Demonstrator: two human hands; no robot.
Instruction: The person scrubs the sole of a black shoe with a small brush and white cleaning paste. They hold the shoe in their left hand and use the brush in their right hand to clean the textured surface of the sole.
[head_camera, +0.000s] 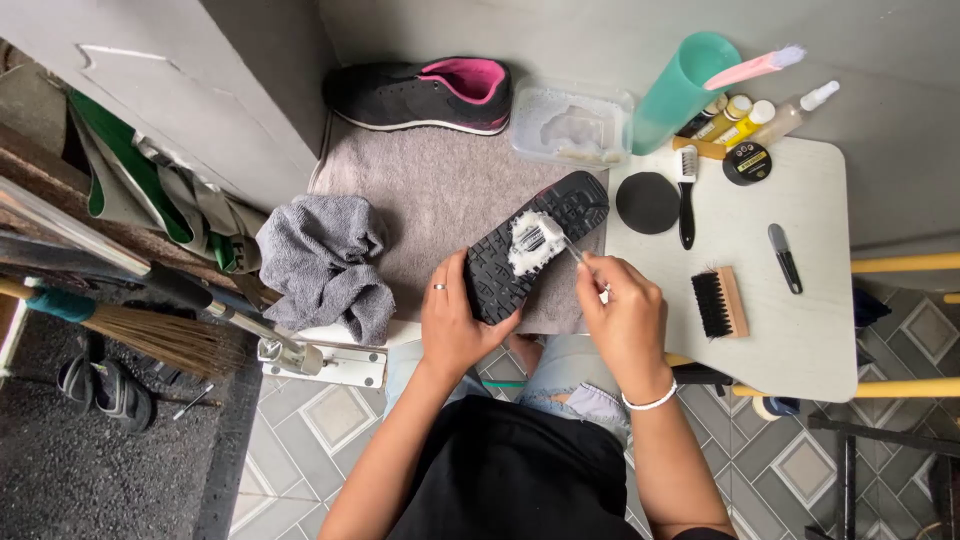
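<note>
Left hand (455, 320) is wrapping around the heel end of a black rubber-soled shoe (535, 245), thumb and fingers closed on it, holding it sole-up and tilted away over the lap; reads as bracing it so the tread faces the brush

Right hand (625, 315) is pinching the handle of a small white-bristled brush (548, 238), fingers curled tight, bristles sitting in the patch of white foam (525, 245) at mid-sole. Brush head is touching the tread; the shoe is lying between both hands, toe pointing up-right

Shoe is hovering over a grey-brown towel mat (440, 185), likely there to be catching drips. Crumpled grey cloth (325, 260) is lying at the mat's left edge, near the left hand. Second black shoe with pink lining (420, 95) is resting upright at the far edge, well apart. Clear plastic tub of foamy water (570, 125) is sitting just beyond the toe, within brush reach

Small white bench (800, 330) on the right is carrying a wooden-backed black bristle brush (720, 300), a round black pad (647, 202), a black-handled white brush (686, 195), a teal plastic cup (685, 90) and small bottles (745, 115), all close to the right hand
</note>
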